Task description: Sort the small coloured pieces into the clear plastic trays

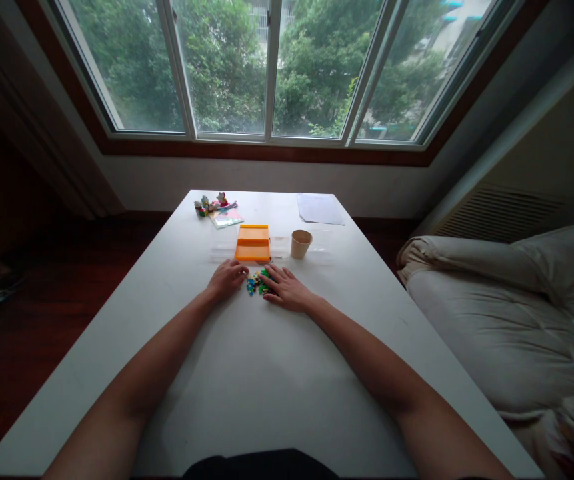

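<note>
A small pile of colourful toy bricks, blue, green, yellow and dark, lies on the white table between my hands. My right hand rests over the right part of the pile, fingers spread, and hides some of the bricks. At the pile's left edge is my left hand, its fingers bent and close together; whether a piece is between them is too small to make out. Just beyond the hands sits an orange tray with a raised bar across it.
Right of the tray stands a brown paper cup, near clear plastic sheets. Small built figures and a pastel card are at the far left, white papers at the far right. A cushioned sofa flanks the table's right side.
</note>
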A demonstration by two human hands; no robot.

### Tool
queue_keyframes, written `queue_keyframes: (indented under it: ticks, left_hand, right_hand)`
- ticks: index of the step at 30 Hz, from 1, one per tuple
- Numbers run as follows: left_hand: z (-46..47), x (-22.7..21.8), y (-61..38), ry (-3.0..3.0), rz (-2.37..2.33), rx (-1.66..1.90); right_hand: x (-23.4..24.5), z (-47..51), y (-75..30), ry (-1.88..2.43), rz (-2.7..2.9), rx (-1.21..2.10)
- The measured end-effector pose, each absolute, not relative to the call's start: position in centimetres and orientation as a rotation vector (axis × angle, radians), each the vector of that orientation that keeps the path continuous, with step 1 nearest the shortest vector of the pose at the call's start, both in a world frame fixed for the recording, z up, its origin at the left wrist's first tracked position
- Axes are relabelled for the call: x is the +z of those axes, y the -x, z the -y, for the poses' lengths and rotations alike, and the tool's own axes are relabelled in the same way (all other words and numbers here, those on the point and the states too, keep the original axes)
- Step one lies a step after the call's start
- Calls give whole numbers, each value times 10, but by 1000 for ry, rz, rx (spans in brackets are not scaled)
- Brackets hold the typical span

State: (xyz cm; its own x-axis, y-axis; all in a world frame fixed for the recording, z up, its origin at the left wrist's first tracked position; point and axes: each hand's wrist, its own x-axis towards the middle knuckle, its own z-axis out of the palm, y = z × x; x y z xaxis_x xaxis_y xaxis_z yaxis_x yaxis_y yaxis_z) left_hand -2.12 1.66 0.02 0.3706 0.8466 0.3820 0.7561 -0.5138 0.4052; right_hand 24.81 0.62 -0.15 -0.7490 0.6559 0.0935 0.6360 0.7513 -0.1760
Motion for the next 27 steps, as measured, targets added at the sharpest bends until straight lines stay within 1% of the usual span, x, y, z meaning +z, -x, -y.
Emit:
queue_keyframes:
  ticks: [9,17,27]
  left_hand:
    - [-18,-1,22,-2480,-1459,816]
    - [-17,0,25,-2465,-1474,796]
    - [-16,2,26,-2452,-1485,781]
  right_hand:
    - [-4,-13,-252,1167,2724,173]
    - [3,-22,-274,1176,2779,299]
    - [4,-22,-274,1200,2799,323]
